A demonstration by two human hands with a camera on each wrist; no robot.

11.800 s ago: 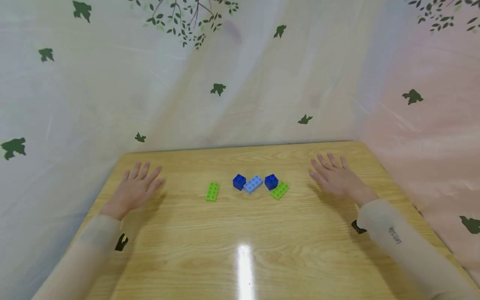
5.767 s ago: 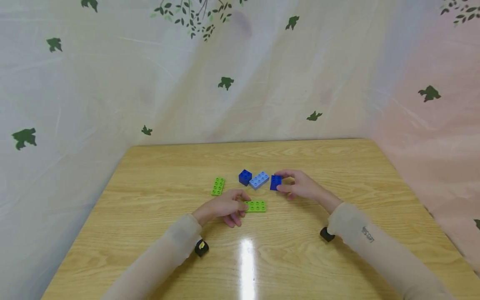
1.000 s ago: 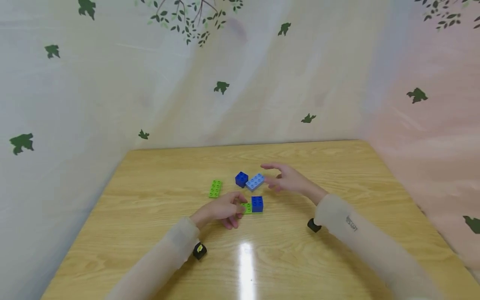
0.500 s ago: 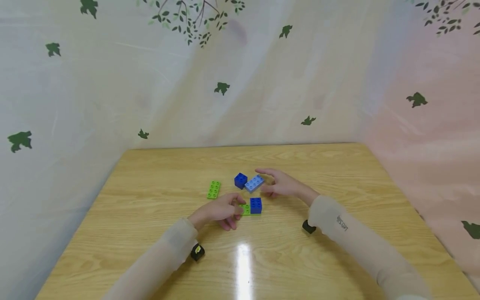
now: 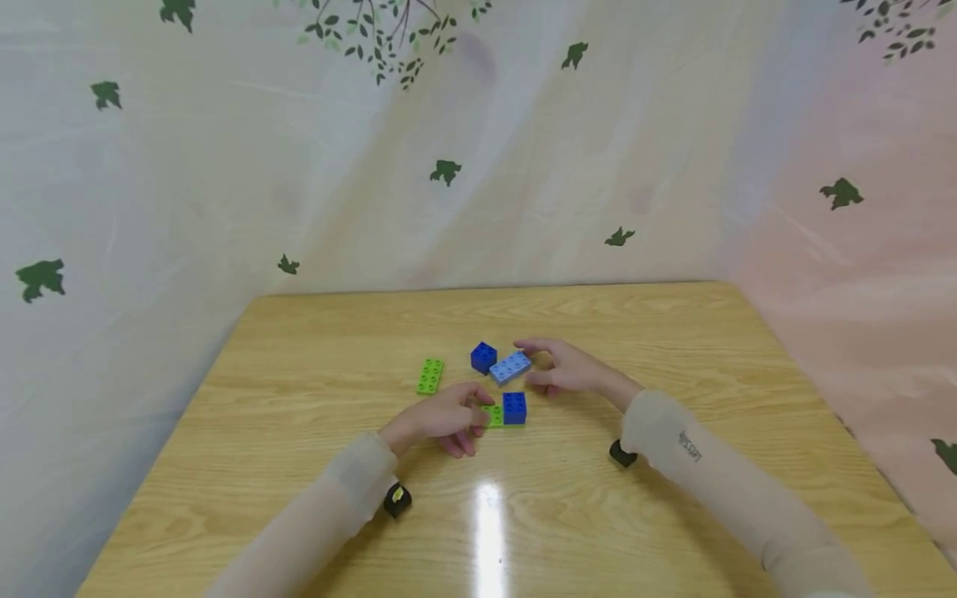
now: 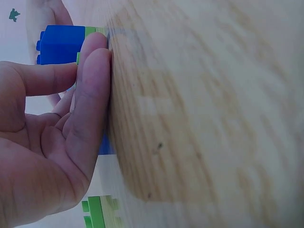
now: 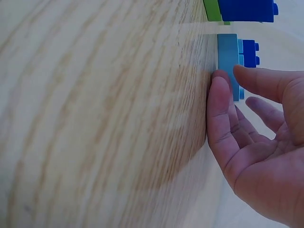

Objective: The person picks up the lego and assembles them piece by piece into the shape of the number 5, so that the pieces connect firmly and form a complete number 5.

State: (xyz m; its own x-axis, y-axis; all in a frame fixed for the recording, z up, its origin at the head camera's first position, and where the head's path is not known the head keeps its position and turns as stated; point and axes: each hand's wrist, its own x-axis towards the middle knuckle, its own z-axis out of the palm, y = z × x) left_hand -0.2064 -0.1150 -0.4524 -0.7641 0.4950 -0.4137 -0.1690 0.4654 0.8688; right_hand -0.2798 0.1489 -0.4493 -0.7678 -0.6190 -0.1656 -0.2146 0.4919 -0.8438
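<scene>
My left hand pinches the left end of a flat lime-green building brick on the table. A dark blue brick sits on that brick's right part, studs up. Beyond it, my right hand has its thumb and fingers around the right end of a light blue brick, which lies on the table. In the right wrist view, thumb and fingertips meet the light blue brick at its near end. Fingers hide part of the lime-green brick.
A second dark blue brick stands at the left end of the light blue one. Another lime-green brick lies farther left on the wooden table. A patterned cloth hangs behind the table.
Earlier, the lime-green brick was brought to the middle and the dark blue brick set on it. The right hand then moved to the light blue brick, which has turned slightly. The left hand keeps its place.
</scene>
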